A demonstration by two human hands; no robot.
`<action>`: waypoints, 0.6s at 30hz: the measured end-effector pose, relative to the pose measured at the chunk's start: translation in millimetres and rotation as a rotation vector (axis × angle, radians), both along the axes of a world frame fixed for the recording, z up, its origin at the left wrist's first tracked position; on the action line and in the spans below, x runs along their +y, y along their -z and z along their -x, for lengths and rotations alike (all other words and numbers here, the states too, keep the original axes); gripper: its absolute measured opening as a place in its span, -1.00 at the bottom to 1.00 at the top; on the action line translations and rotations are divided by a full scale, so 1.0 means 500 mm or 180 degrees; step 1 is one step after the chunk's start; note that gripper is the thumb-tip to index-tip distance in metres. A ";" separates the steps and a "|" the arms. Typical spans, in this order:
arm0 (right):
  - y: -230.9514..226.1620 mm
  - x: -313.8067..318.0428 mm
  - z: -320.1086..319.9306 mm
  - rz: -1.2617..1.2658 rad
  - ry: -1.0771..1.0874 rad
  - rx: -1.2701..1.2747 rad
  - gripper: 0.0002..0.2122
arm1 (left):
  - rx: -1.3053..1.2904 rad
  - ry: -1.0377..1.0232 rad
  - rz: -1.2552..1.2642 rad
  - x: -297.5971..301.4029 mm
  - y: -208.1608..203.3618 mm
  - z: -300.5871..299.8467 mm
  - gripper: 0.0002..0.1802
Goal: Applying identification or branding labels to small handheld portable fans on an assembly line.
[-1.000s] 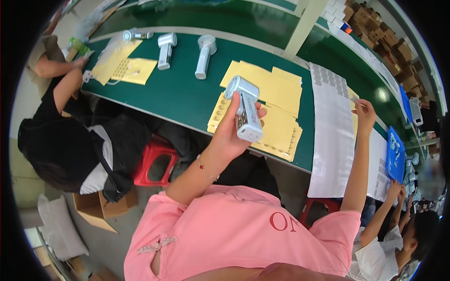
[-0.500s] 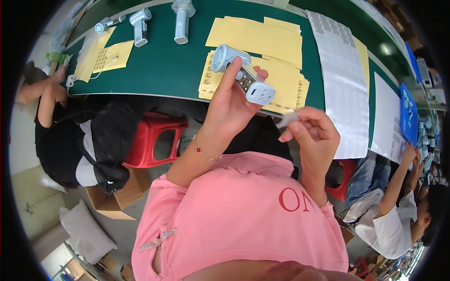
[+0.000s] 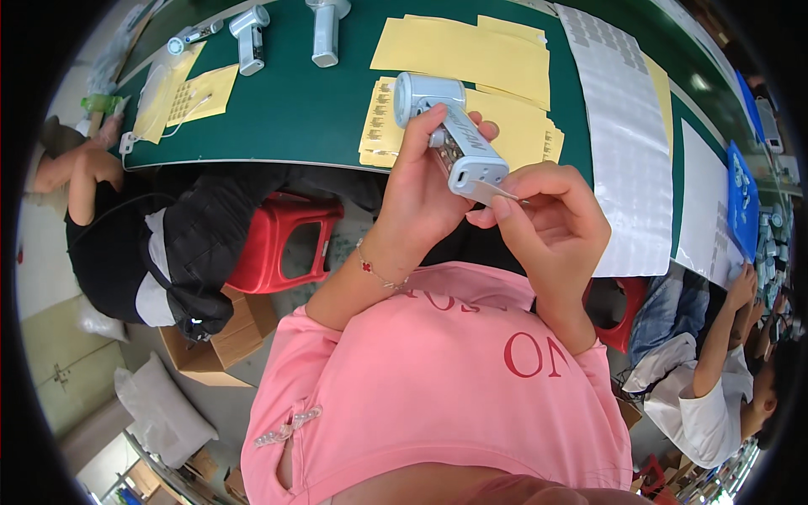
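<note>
My left hand (image 3: 425, 181) is closed around the handle of a light blue handheld fan (image 3: 471, 145), its round head pointing away to the upper left. The fan's base end, with a small port and dots, faces me, and part of the handle's side shows dark and see-through. My right hand (image 3: 551, 206) pinches a small pale sticker (image 3: 484, 192) between thumb and fingertips. The sticker lies against or just before the lower edge of the fan's base; whether it is stuck on I cannot tell.
Yellow label sheets (image 3: 459, 50) and a long silvery sticker sheet (image 3: 627, 160) lie on the green table (image 3: 295, 126). More fans (image 3: 326, 38) stand at the back left. A blue tray (image 3: 741, 198) is at the right, near a co-worker's hands (image 3: 741, 286). Another person (image 3: 109, 252) sits at the left.
My right hand has brought the sticker up and left to the fan's base. The fan has turned in my left hand, so more of its handle's side shows.
</note>
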State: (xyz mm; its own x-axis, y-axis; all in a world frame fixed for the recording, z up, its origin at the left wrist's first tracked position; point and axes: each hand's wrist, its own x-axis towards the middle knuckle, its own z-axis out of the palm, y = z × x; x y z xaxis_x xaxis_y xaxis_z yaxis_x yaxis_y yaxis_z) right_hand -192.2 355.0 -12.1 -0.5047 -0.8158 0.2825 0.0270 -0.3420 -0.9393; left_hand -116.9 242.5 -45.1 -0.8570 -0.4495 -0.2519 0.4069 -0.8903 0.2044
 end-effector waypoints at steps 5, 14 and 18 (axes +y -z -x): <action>-0.003 0.002 0.003 0.0025 0.0049 0.0248 -0.88 | -0.0118 -0.0099 0.0069 0.007 -0.014 0.006 -0.62; -0.008 0.001 -0.001 0.0064 0.0053 0.0216 -0.88 | -0.0148 -0.0242 0.0121 0.009 -0.010 0.005 -0.63; -0.003 0.003 0.000 0.0071 -0.0010 0.0108 -0.87 | -0.0016 -0.0141 0.0200 0.008 -0.008 0.002 -0.63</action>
